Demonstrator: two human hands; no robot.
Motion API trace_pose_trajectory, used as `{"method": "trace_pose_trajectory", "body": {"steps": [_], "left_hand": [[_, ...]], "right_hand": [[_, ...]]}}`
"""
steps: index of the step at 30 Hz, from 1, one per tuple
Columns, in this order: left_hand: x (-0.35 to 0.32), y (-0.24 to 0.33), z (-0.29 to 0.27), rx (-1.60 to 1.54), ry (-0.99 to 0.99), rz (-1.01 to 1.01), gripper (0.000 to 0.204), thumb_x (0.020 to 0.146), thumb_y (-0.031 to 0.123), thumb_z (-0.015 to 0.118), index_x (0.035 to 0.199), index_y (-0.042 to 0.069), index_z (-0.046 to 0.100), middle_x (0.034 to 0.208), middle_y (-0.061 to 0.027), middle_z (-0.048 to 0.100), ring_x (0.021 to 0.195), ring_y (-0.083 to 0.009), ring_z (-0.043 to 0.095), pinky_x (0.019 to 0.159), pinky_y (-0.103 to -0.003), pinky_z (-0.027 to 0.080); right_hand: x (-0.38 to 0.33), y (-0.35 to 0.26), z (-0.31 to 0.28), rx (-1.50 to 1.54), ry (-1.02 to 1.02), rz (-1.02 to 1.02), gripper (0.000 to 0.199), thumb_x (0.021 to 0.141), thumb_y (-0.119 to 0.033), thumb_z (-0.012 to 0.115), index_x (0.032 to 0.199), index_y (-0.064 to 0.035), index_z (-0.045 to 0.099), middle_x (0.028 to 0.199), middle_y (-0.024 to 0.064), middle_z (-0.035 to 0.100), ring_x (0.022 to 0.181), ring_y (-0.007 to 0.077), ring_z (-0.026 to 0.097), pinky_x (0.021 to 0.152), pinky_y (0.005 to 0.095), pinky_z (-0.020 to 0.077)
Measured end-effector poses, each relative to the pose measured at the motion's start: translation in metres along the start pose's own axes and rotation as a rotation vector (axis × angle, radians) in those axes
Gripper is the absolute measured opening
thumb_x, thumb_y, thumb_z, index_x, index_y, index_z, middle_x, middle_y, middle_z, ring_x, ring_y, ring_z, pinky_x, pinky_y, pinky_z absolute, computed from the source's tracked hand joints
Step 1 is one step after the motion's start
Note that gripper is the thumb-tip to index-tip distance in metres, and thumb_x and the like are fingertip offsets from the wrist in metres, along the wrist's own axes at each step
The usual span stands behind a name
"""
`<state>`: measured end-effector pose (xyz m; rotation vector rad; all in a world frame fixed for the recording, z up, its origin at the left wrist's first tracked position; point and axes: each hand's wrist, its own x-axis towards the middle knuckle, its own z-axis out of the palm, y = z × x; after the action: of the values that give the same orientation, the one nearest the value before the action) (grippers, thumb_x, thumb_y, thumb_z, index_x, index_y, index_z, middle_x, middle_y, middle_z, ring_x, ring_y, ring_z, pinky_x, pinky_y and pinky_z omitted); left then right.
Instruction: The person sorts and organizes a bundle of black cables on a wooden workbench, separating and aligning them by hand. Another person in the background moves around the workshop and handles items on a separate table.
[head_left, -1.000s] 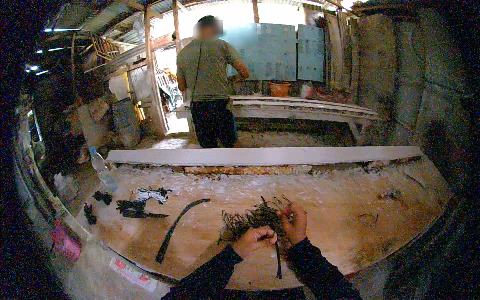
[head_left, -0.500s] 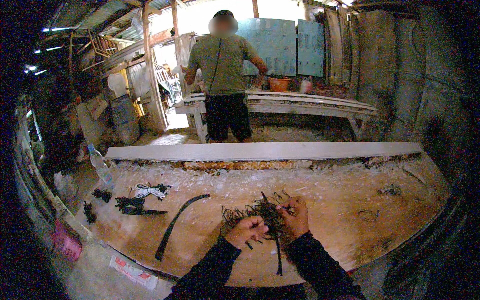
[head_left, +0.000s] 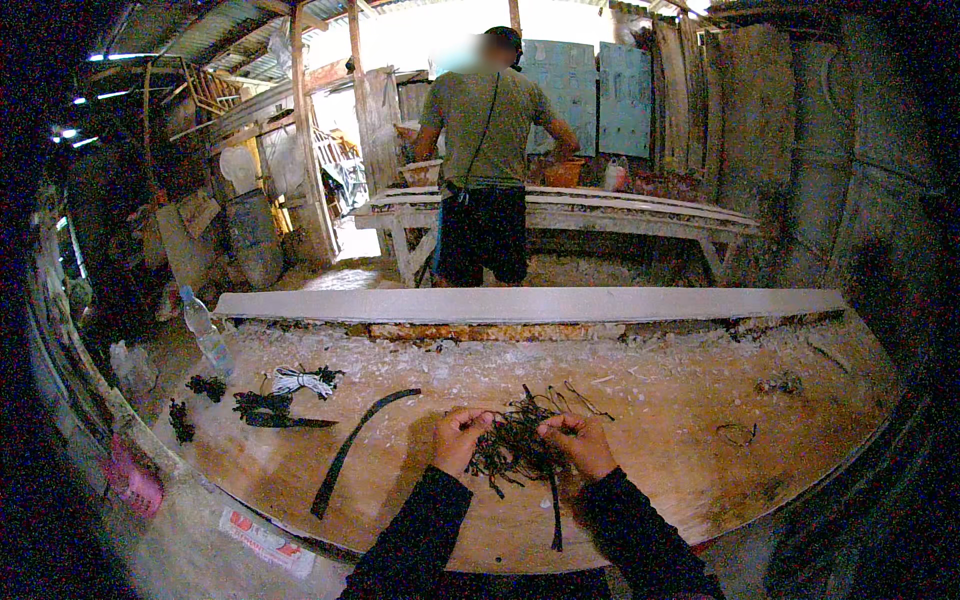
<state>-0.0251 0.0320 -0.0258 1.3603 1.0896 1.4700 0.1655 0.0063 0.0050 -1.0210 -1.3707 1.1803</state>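
Note:
A loose tangle of thin dark cords (head_left: 512, 445) is between my hands, low over the wooden tabletop (head_left: 660, 480). On its left side my left hand (head_left: 458, 442) is closed, thumb and fingertips pinching strands at the upper edge. My right hand (head_left: 582, 447) pinches the right side of the same tangle. Several looped ends hang down toward the board. Below the tangle, a flat dark strip (head_left: 556, 515) points toward me; its upper end is hidden under the cords. Left of my left hand lies another curved dark strip (head_left: 355, 450), touched by neither hand.
At the left lie a white cord bundle (head_left: 300, 380), dark cord bundles (head_left: 262, 403) and a clear plastic bottle (head_left: 205, 335). A thin loop (head_left: 737, 433) rests at the right. A pale board (head_left: 530, 303) borders the far edge. Beyond it, a person (head_left: 485, 130) stands at a long bench (head_left: 610, 208).
My left hand has moved up and left, and my right hand slightly left and down. The dark cords now hang more spread out between them. The person behind has shifted right.

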Motion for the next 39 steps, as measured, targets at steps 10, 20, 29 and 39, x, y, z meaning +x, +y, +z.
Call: {"method": "trace_pose_trajectory", "body": {"steps": [10, 20, 29, 39], "left_hand": [[0.0, 0.001, -0.003, 0.08, 0.132, -0.038, 0.018, 0.074, 0.024, 0.059, 0.075, 0.006, 0.059, 0.064, 0.0018, 0.05, 0.054, -0.0078, 0.044, 0.049, -0.021, 0.035], [-0.002, 0.014, -0.006, -0.252, 0.196, -0.228, 0.008, 0.077, 0.017, 0.054, 0.072, 0.012, 0.051, 0.06, 0.0059, 0.042, 0.05, -0.0038, 0.037, 0.043, -0.019, 0.031], [0.009, -0.007, -0.005, 0.47, 0.231, 0.399, 0.015, 0.072, 0.012, 0.058, 0.068, -0.001, 0.052, 0.074, -0.0084, 0.048, 0.063, -0.0187, 0.047, 0.055, -0.028, 0.039], [0.012, -0.019, -0.01, 0.491, 0.21, 0.246, 0.019, 0.071, 0.006, 0.056, 0.09, 0.004, 0.057, 0.077, -0.0072, 0.051, 0.068, -0.0173, 0.049, 0.059, -0.027, 0.04]], "right_hand": [[0.0, 0.009, 0.004, -0.09, -0.107, -0.054, 0.015, 0.073, -0.018, 0.061, 0.073, -0.0032, 0.059, 0.072, 0.0011, 0.058, 0.071, 0.0115, 0.053, 0.068, 0.0253, 0.0415], [-0.018, 0.001, 0.03, -0.355, -0.198, -0.283, 0.01, 0.072, -0.014, 0.059, 0.076, -0.0048, 0.058, 0.076, 0.0052, 0.058, 0.077, 0.0174, 0.054, 0.073, 0.0288, 0.0402], [-0.015, -0.013, 0.02, -0.933, -0.155, -0.46, 0.017, 0.073, -0.024, 0.056, 0.076, -0.0076, 0.059, 0.075, 0.0082, 0.057, 0.075, 0.0271, 0.053, 0.071, 0.0374, 0.0375], [-0.015, -0.009, 0.011, -1.084, 0.068, -0.284, 0.015, 0.07, -0.024, 0.056, 0.083, -0.0162, 0.06, 0.082, 0.0048, 0.056, 0.084, 0.0263, 0.051, 0.075, 0.0421, 0.0338]]}}
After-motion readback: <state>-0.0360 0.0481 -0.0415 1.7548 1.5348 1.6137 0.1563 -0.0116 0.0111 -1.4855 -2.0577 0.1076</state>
